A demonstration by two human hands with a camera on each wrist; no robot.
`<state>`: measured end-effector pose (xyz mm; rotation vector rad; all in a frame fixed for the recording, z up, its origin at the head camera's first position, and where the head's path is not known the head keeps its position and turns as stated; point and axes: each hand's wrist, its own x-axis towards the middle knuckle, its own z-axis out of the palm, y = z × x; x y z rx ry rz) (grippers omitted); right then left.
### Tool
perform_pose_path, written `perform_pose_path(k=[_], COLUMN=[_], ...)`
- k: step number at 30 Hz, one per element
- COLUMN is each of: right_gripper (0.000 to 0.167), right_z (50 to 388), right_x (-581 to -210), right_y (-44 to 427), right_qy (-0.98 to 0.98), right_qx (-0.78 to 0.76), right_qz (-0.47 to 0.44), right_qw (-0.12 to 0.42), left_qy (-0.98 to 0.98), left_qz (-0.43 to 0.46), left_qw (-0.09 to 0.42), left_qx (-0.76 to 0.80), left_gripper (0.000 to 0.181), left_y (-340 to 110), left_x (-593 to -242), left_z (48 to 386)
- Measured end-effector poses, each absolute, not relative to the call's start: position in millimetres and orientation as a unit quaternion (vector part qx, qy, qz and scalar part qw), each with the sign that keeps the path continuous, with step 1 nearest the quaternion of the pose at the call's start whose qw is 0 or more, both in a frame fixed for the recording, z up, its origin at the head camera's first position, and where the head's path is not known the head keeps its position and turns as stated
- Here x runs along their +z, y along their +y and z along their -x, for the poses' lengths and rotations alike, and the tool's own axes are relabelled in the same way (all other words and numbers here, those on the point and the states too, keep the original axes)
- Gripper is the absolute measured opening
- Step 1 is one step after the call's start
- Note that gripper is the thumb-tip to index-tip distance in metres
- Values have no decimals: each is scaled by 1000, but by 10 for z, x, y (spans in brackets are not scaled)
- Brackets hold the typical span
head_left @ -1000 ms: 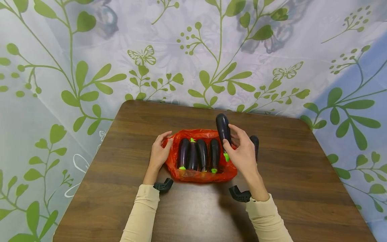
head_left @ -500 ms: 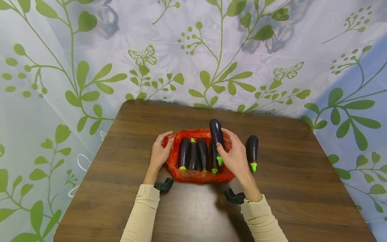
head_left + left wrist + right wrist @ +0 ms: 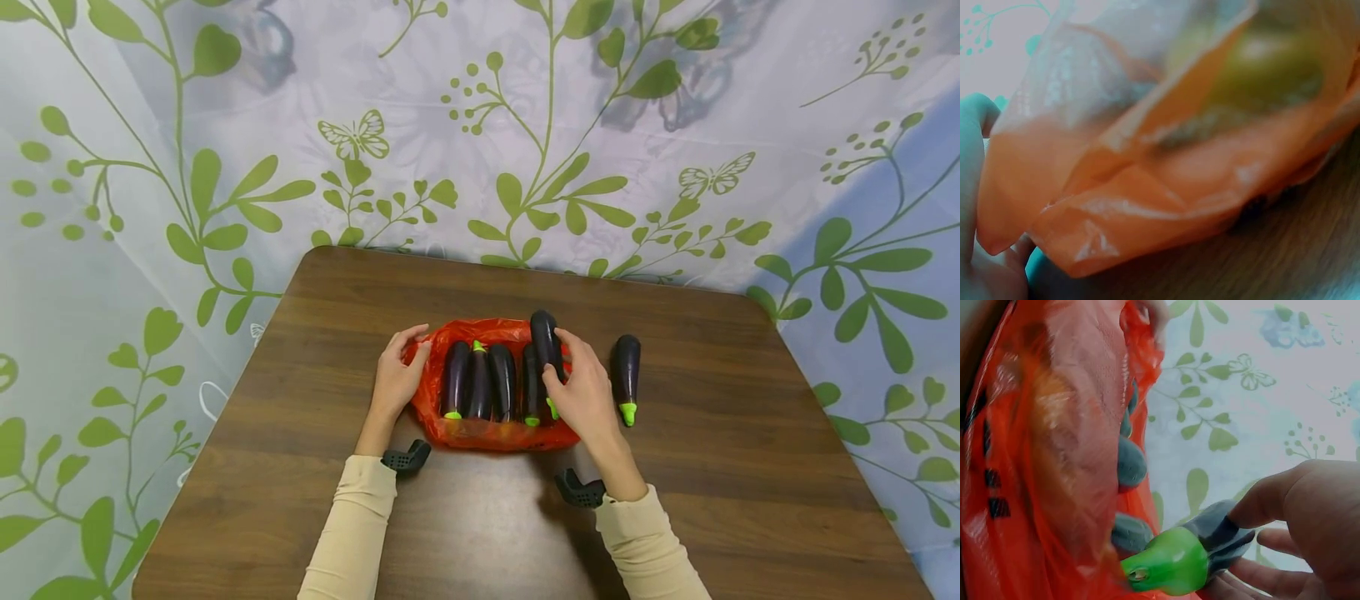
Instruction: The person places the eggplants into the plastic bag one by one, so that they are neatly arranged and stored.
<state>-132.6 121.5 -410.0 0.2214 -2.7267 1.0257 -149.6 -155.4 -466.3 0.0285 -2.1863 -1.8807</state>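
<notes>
My right hand (image 3: 588, 385) holds a dark eggplant (image 3: 544, 337) between thumb and fingers, low over the right end of a red plastic bag (image 3: 487, 435). Its bright green stem end (image 3: 1175, 559) points down at the bag's mouth in the right wrist view. Inside the bag, several eggplants (image 3: 480, 383) lie side by side. At the bag's left edge, my left hand (image 3: 397, 377) grips the rim, thumb on the inner side. The left wrist view shows the bag's crumpled film (image 3: 1141, 194) close up beside the fingers; where they meet is partly hidden.
One more eggplant (image 3: 626, 371) lies on the brown wooden table (image 3: 480, 525), just right of my right hand. Black wrist mounts (image 3: 407, 457) sit near both cuffs. Behind the table's far edge hangs a leaf-patterned cloth (image 3: 420, 167).
My right hand has carried the eggplant left and lowered it toward the bag's right end. The eggplant on the table came into fuller view. The left hand stays at the rim.
</notes>
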Motion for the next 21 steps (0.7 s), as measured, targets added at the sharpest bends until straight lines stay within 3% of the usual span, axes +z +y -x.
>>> perform_pose_path(k=[21], right_gripper=[65], right_z=[1374], right_x=[-4174], right_y=[1274], right_qy=[-964], right_qx=[263], right_qz=[-49], right_qw=[-10], left_qy=[-757], left_qz=[-25], left_qw=[115], left_qx=[-643], left_gripper=[34], left_y=[-1551], left_x=[-4701], left_z=[1516])
